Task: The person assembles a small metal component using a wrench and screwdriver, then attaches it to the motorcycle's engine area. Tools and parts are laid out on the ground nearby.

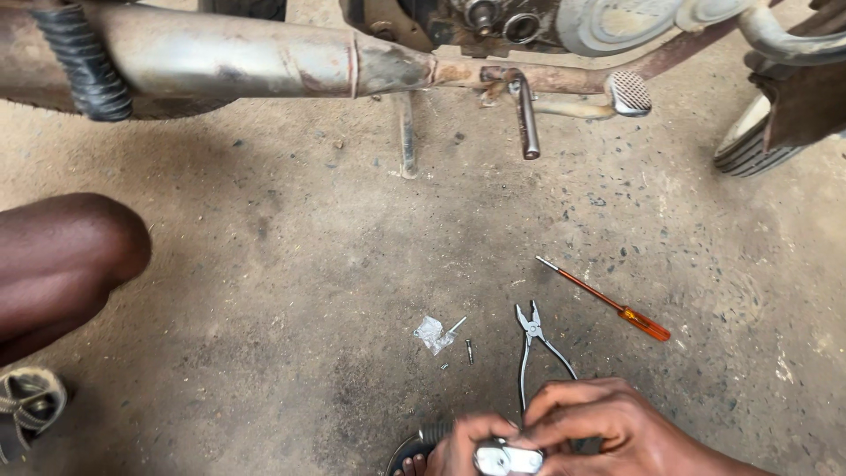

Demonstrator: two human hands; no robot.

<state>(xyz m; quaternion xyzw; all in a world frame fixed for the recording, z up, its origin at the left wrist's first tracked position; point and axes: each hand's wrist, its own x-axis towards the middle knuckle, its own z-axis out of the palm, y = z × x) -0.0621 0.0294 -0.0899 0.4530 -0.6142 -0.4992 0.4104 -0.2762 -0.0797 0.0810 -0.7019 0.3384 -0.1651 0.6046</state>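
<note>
At the bottom edge both my hands close around a small shiny metal part (508,459). My left hand (463,445) grips it from the left and my right hand (608,427) covers it from the right and above. Just beyond my fingers a pair of bare metal pliers (534,344) lies on the dirt floor, jaws pointing away. An orange-handled screwdriver (608,301) lies slanted to its right. A crumpled clear plastic bag (432,334) with a few small screws (469,352) beside it rests to the left of the pliers.
A motorcycle's rusty exhaust pipe (220,62), side stand (526,119) and foot pedal (631,92) run across the top. A tyre (749,145) shows at the upper right. My knee (62,256) and sandalled foot (26,405) are at the left.
</note>
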